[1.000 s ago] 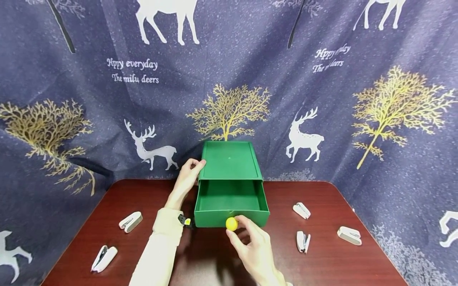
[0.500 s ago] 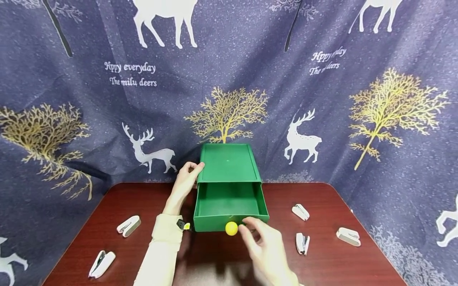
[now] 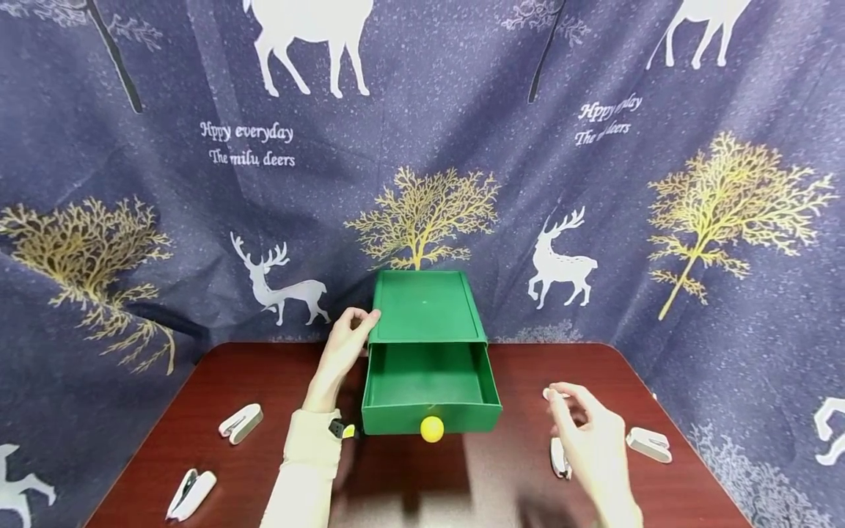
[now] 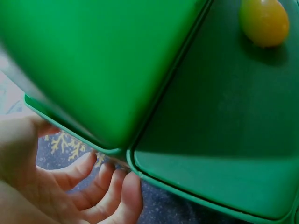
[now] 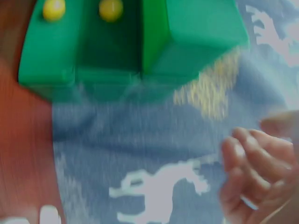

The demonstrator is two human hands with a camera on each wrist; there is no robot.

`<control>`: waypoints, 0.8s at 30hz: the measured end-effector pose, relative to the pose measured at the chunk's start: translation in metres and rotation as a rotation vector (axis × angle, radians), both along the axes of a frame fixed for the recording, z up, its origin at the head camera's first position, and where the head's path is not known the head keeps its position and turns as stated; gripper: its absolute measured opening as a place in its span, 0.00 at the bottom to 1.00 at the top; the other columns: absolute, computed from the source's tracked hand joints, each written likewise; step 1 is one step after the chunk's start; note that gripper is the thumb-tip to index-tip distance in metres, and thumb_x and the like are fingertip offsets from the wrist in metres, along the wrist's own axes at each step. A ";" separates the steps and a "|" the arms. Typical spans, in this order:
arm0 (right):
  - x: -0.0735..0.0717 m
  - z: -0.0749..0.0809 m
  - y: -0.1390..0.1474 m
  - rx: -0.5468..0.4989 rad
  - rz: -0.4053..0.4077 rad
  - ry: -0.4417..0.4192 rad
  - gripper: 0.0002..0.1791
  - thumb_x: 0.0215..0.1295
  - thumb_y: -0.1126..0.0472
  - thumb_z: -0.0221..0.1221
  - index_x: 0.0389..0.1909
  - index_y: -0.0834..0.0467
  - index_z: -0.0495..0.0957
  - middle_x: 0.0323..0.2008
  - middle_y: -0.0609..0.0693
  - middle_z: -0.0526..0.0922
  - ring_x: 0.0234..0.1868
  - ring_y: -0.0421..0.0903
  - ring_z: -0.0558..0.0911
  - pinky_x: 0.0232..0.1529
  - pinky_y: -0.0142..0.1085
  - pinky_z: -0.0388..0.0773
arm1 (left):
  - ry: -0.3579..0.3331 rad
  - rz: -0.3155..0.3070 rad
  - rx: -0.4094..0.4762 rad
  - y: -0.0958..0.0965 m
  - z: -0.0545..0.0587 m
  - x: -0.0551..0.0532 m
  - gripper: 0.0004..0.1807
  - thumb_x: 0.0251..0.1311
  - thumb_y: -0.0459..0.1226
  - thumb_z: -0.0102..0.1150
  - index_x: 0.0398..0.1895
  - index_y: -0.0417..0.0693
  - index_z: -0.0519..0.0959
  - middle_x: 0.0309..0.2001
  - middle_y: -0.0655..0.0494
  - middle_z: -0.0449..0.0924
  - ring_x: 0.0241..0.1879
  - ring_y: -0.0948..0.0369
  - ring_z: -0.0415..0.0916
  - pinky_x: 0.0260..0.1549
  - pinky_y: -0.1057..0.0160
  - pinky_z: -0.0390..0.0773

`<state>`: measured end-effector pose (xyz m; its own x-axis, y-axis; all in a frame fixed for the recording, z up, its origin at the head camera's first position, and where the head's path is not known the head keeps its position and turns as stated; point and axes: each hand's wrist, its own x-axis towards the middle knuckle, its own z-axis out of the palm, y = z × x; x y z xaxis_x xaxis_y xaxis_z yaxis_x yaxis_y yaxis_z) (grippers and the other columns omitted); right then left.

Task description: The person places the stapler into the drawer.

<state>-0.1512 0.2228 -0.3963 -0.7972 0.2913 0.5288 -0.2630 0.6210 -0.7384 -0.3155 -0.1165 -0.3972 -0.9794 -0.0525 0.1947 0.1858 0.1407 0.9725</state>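
A green drawer cabinet (image 3: pixel 425 306) stands at the table's back. Its top drawer (image 3: pixel 432 418) is pulled out, with a yellow round knob (image 3: pixel 432 429) on the front. My left hand (image 3: pixel 343 348) grips the cabinet's left side, thumb at the upper edge; in the left wrist view its bent fingers (image 4: pixel 100 193) lie along that side. Away to the right, my right hand (image 3: pixel 590 440) hovers with loosely curled fingers, holding nothing. It partly hides two white staplers. The right wrist view, blurred, shows a lower drawer front (image 5: pixel 110 51) with its own yellow knob.
Two white staplers, an upper one (image 3: pixel 240 423) and a lower one (image 3: pixel 191 495), lie on the left of the red-brown table (image 3: pixel 277 381). On the right, one stapler (image 3: pixel 560 460) lies beneath my hand and another (image 3: pixel 649 444) beyond it. A deer-print cloth (image 3: pixel 317 205) hangs behind.
My right hand has let go of the yellow knob and moved right, over the staplers. The top drawer stays pulled out. My left hand keeps its place on the cabinet.
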 end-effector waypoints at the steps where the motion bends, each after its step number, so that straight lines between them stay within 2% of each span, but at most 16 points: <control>1: 0.000 -0.001 0.008 0.033 -0.003 -0.048 0.05 0.67 0.59 0.62 0.42 0.51 0.82 0.26 0.46 0.84 0.17 0.38 0.80 0.19 0.28 0.75 | 0.002 -0.001 0.004 0.000 -0.001 0.001 0.22 0.64 0.54 0.59 0.43 0.44 0.72 0.31 0.52 0.70 0.30 0.58 0.69 0.25 0.59 0.78; 6: -0.003 -0.020 0.048 0.220 0.038 -0.232 0.11 0.66 0.55 0.63 0.45 0.54 0.79 0.31 0.46 0.84 0.22 0.35 0.78 0.24 0.32 0.73 | 0.013 0.001 0.015 0.000 -0.005 0.006 0.21 0.66 0.52 0.58 0.42 0.44 0.72 0.34 0.53 0.69 0.31 0.59 0.69 0.27 0.60 0.77; 10: -0.006 -0.048 0.070 0.296 0.045 -0.362 0.13 0.62 0.55 0.66 0.43 0.56 0.79 0.30 0.44 0.83 0.27 0.37 0.78 0.31 0.36 0.74 | 0.028 -0.010 0.021 -0.001 -0.005 0.006 0.20 0.66 0.52 0.58 0.42 0.43 0.72 0.36 0.53 0.69 0.32 0.59 0.70 0.29 0.57 0.78; 14: -0.010 -0.070 0.083 0.346 0.027 -0.457 0.19 0.61 0.52 0.66 0.45 0.60 0.77 0.28 0.45 0.81 0.30 0.43 0.80 0.34 0.43 0.75 | 0.035 -0.011 0.023 -0.003 -0.003 0.009 0.19 0.67 0.50 0.58 0.41 0.43 0.71 0.35 0.53 0.69 0.32 0.59 0.70 0.29 0.57 0.77; 18: -0.014 -0.078 0.087 0.338 0.014 -0.509 0.25 0.62 0.46 0.65 0.47 0.62 0.75 0.28 0.45 0.81 0.32 0.47 0.81 0.36 0.48 0.74 | 0.040 -0.024 0.025 -0.004 -0.002 0.013 0.18 0.67 0.49 0.59 0.41 0.43 0.71 0.36 0.52 0.70 0.33 0.59 0.70 0.29 0.58 0.77; 24: -0.017 -0.084 0.083 0.350 0.026 -0.575 0.28 0.58 0.42 0.66 0.47 0.61 0.74 0.30 0.47 0.80 0.32 0.47 0.79 0.34 0.46 0.74 | 0.050 -0.032 0.026 -0.001 -0.003 0.015 0.18 0.67 0.48 0.59 0.41 0.42 0.71 0.37 0.52 0.70 0.32 0.59 0.70 0.30 0.57 0.78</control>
